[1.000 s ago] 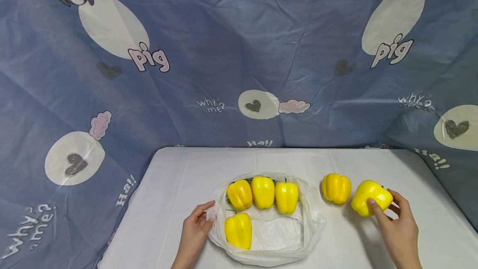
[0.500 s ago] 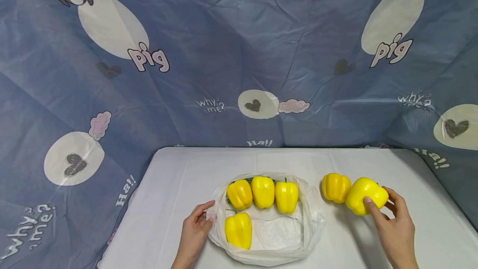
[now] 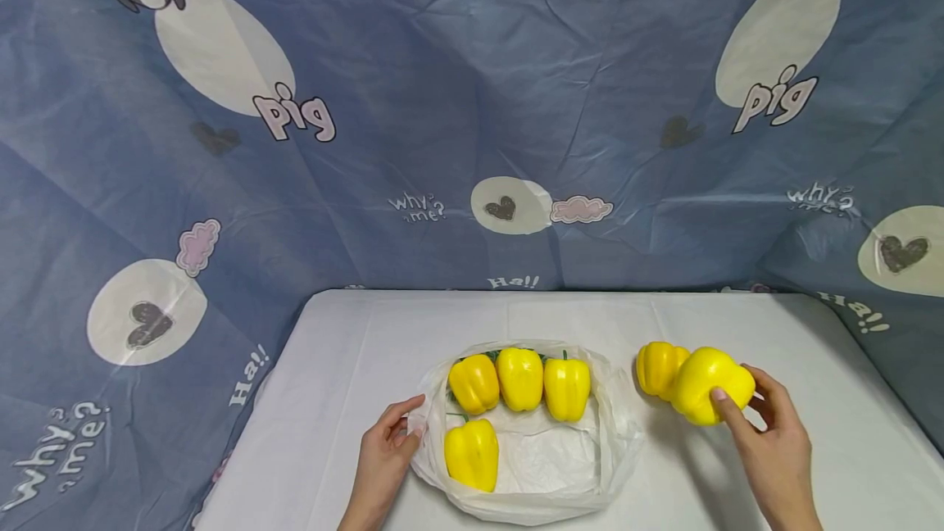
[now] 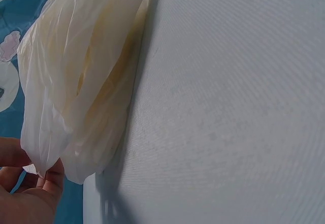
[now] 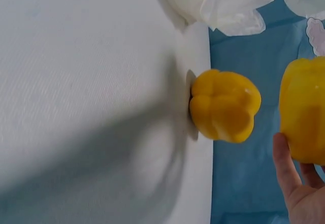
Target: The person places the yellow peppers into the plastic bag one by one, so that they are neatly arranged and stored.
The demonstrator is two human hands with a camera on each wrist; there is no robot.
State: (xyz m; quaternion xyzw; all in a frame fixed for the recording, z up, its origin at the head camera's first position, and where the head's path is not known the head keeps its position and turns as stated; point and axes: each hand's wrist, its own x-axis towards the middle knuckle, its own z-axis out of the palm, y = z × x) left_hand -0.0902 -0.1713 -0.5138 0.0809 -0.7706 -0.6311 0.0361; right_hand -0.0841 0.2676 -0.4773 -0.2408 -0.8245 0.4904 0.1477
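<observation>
A white plastic bag (image 3: 546, 506) lies on the table with its mouth spread wide. Three yellow bell peppers stand along its far side, among them the middle pepper (image 3: 519, 379), and one more pepper (image 3: 472, 456) is at its near left. My left hand (image 3: 387, 453) pinches the bag's left rim between thumb and fingers. On the right, my right hand (image 3: 770, 433) grips a yellow bell pepper (image 3: 710, 386) raised above the table. Another pepper (image 5: 223, 105) rests on the table, partly hidden behind the held one in the head view.
The table (image 3: 354, 367) has a white cover. A blue cloth (image 3: 442, 105) printed with pigs and words hangs behind it and along both sides. Crumpled bag film (image 3: 627, 441) sticks out at the bag's right.
My right hand has moved left with the held pepper, which now overlaps the pepper on the table in the head view. The left hand and bag have stayed put.
</observation>
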